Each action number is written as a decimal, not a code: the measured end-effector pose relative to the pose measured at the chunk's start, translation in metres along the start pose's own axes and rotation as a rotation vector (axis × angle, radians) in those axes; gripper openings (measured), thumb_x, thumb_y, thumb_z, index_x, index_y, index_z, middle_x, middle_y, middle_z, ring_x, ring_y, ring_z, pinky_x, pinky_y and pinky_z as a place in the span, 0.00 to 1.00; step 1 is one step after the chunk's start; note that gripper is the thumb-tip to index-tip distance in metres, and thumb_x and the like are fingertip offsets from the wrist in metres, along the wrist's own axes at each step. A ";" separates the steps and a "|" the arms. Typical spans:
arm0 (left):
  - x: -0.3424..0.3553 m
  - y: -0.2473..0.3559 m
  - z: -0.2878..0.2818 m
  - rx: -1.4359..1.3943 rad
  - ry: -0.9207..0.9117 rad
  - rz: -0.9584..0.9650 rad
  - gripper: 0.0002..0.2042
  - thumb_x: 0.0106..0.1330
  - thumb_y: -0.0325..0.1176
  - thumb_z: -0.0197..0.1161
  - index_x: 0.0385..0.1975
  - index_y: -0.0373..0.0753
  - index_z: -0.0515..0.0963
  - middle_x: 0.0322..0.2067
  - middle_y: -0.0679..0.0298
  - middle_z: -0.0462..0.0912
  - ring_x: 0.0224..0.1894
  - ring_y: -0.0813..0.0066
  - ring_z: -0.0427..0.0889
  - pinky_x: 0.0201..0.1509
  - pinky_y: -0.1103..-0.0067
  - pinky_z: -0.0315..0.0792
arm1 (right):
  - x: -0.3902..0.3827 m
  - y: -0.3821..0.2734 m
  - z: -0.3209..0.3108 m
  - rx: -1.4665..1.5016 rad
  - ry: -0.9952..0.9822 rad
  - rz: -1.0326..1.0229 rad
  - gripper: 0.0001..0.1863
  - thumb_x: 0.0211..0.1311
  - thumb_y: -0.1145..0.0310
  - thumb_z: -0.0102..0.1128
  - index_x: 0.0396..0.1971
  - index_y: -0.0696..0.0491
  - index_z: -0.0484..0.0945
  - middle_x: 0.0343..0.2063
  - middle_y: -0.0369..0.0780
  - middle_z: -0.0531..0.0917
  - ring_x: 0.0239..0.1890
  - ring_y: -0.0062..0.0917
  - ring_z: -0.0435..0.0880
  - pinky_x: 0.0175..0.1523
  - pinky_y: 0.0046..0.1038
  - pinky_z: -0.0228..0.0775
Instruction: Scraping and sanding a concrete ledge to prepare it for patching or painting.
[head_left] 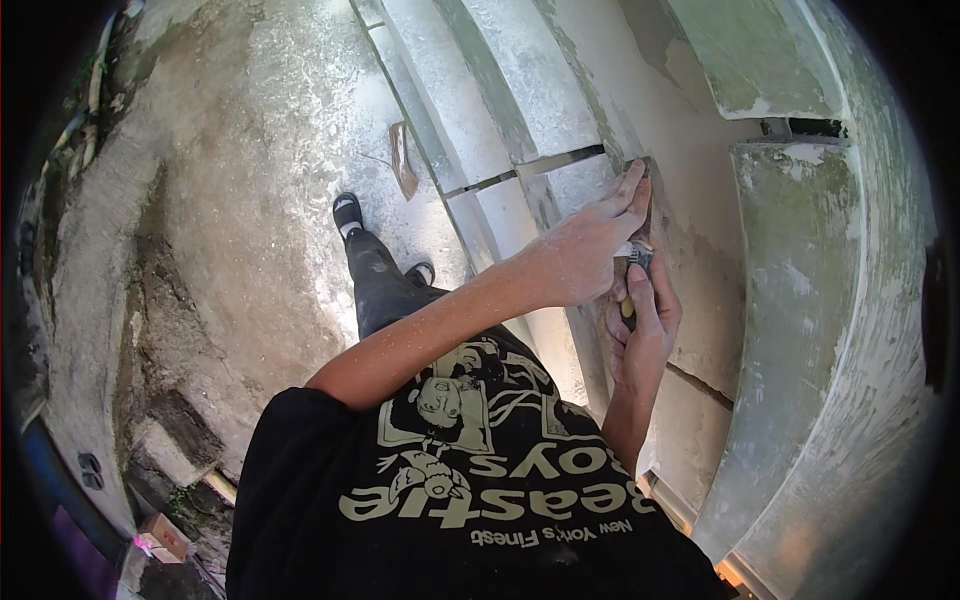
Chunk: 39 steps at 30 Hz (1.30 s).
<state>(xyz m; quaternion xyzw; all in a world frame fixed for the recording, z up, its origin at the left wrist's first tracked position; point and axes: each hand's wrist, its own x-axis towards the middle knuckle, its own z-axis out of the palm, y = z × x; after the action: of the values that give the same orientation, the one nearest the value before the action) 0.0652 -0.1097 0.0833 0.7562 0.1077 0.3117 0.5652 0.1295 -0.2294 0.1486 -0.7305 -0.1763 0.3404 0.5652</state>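
My left hand (600,235) reaches across from the left, its fingers stretched out and their tips pressed at a dark edge against the pale wall-like surface (690,215). Its thumb is mostly hidden. Just below it, my right hand (645,335) is closed around a small dark hand tool (628,308) with a yellowish patch and a grey-white part near its top. The fingers cover much of that tool, so its exact kind cannot be made out. White dust coats both hands and the left forearm.
Green-grey coated panels (790,250) rise at the right, and long pale stepped ledges (500,100) run along the middle. A brown, flat scrap (403,160) lies on the rough concrete floor (260,170). Broken concrete (165,445) and a small box (163,538) are at lower left.
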 end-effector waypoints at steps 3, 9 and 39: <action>0.005 0.000 -0.003 -0.013 0.010 -0.012 0.40 0.54 0.16 0.53 0.71 0.23 0.48 0.74 0.35 0.39 0.73 0.38 0.52 0.76 0.64 0.55 | 0.003 -0.002 0.008 0.024 -0.013 -0.001 0.25 0.73 0.70 0.54 0.67 0.58 0.68 0.26 0.31 0.73 0.15 0.08 0.58 0.17 0.14 0.44; 0.002 -0.002 0.004 -0.025 -0.003 0.029 0.41 0.54 0.16 0.54 0.71 0.23 0.47 0.73 0.34 0.39 0.72 0.37 0.53 0.75 0.62 0.57 | 0.000 -0.003 0.002 0.054 -0.019 0.025 0.27 0.72 0.71 0.54 0.69 0.57 0.66 0.28 0.31 0.75 0.15 0.07 0.59 0.16 0.14 0.45; 0.004 -0.005 0.004 -0.003 -0.007 0.042 0.39 0.55 0.17 0.58 0.69 0.22 0.50 0.73 0.34 0.40 0.73 0.37 0.51 0.76 0.63 0.56 | 0.005 0.015 0.009 -0.079 0.055 -0.133 0.26 0.70 0.77 0.53 0.68 0.58 0.68 0.27 0.27 0.74 0.19 0.05 0.60 0.20 0.14 0.49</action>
<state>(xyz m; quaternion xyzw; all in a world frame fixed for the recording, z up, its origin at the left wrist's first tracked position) 0.0718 -0.1090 0.0795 0.7587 0.0892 0.3208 0.5598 0.1246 -0.2244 0.1316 -0.7481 -0.2223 0.2745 0.5618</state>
